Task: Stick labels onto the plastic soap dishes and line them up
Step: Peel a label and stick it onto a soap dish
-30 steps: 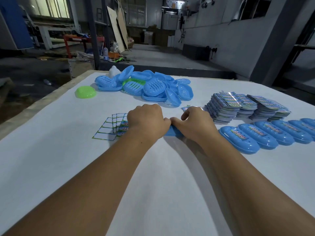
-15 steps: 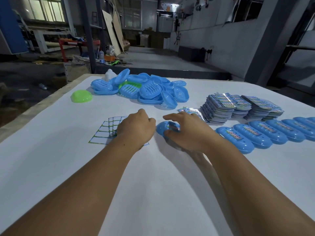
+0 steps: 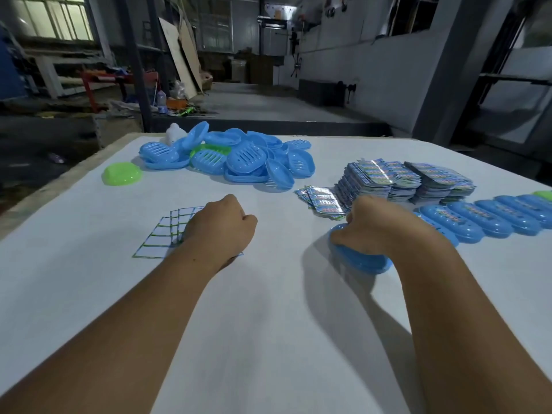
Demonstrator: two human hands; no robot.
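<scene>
On the white bench, the right hand curls over a blue soap dish and grips it just beside the near end of a row of labelled dishes, while the left hand, well apart from it, rests fisted on a sheet of peeled label backing; whether it holds anything I cannot tell. Toward the far edge lie a heap of unlabelled blue dishes, a lone green dish, and stacks of printed labels behind the row.
</scene>
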